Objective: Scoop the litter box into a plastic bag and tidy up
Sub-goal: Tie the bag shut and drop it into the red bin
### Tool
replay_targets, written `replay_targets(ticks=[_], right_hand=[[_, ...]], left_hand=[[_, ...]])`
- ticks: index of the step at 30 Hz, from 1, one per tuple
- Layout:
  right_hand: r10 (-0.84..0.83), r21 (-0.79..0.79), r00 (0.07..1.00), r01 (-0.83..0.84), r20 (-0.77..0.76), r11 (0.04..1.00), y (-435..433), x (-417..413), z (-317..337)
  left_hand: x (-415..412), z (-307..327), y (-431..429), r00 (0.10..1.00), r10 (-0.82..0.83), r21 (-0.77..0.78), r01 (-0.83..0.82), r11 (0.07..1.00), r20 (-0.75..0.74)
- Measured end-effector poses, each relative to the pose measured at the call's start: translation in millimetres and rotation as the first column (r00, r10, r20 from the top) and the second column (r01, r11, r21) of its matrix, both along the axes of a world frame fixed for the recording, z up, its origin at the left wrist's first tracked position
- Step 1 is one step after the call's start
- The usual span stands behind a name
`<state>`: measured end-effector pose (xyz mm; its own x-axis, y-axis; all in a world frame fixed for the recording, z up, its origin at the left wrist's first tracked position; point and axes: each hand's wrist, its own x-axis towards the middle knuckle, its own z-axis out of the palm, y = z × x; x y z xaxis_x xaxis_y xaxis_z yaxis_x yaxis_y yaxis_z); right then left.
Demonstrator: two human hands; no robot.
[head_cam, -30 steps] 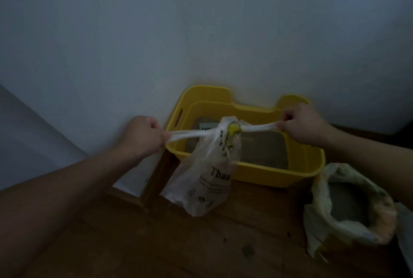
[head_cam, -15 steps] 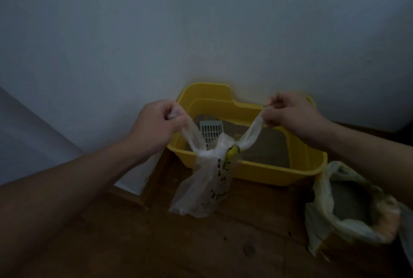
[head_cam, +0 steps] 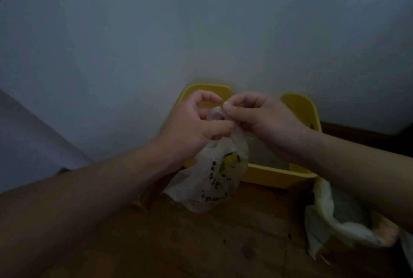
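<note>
A white plastic bag [head_cam: 212, 179] with black print and a yellow mark hangs in front of the yellow litter box [head_cam: 299, 108], which stands against the wall. My left hand [head_cam: 192, 128] and my right hand [head_cam: 261, 121] meet above the bag, and each pinches one of its handles at the top. The handles are bunched between my fingers. Grey litter shows inside the box behind my hands; the scoop is hidden.
An open paper sack of grey litter [head_cam: 342, 219] stands on the wooden floor [head_cam: 223, 244] at the right. The pale wall [head_cam: 201, 32] rises right behind the box. Dark specks lie on the floor boards.
My hands came together from far apart. The bag handles, first pulled taut sideways, are now gathered between my fingers above the bag.
</note>
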<state>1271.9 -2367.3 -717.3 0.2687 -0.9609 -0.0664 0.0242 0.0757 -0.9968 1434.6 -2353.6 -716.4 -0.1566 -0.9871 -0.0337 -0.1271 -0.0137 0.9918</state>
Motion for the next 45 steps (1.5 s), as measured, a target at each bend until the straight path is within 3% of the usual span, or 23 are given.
replay_targets(ticks=[8, 12, 17, 21, 25, 30, 34, 38, 42, 45], right_hand=[[-0.001, -0.019, 0.999, 0.0, -0.041, 1.0, 0, 3, -2], [-0.009, 0.085, 1.0, 0.009, 0.0, 0.996, 2, 5, -4], [0.141, 0.156, 0.952, -0.101, -0.272, 0.983, 5, 5, -5], [0.207, 0.204, 0.942, -0.155, -0.264, 0.967, 4, 7, -3], [0.292, 0.247, 0.882, -0.209, -0.369, 0.946, 8, 8, 1], [0.091, 0.254, 0.981, -0.045, -0.172, 0.966, 7, 11, 2], [-0.017, 0.297, 0.998, 0.034, -0.059, 0.954, 2, 11, 6], [0.025, 0.274, 0.999, -0.012, -0.043, 0.962, 3, 14, 7], [0.154, 0.151, 0.96, -0.121, -0.233, 0.981, 5, 19, 4], [0.147, 0.112, 0.925, -0.115, -0.349, 0.987, 6, 22, 1]], left_hand=[[1, -7, -5, 0.992, 0.057, -0.066, -0.049, 0.997, 0.115], [4, -9, -8, 0.987, 0.126, -0.061, -0.12, 0.991, 0.104], [7, -11, -9, 0.971, 0.213, -0.08, -0.206, 0.975, 0.105], [1, -15, -5, 0.97, 0.221, -0.009, -0.221, 0.975, 0.1], [7, -16, -6, 0.972, 0.223, 0.029, -0.225, 0.974, 0.077], [10, -8, -3, 0.982, 0.167, 0.1, -0.158, 0.982, -0.083], [14, -3, -1, 0.993, 0.098, 0.007, -0.098, 0.995, -0.062], [13, -5, 4, 0.999, 0.018, -0.134, -0.013, 0.991, 0.039], [12, -9, 3, 0.994, 0.01, -0.184, 0.011, 0.983, 0.112], [12, -15, 1, 0.977, 0.0, -0.234, 0.051, 0.971, 0.212]])
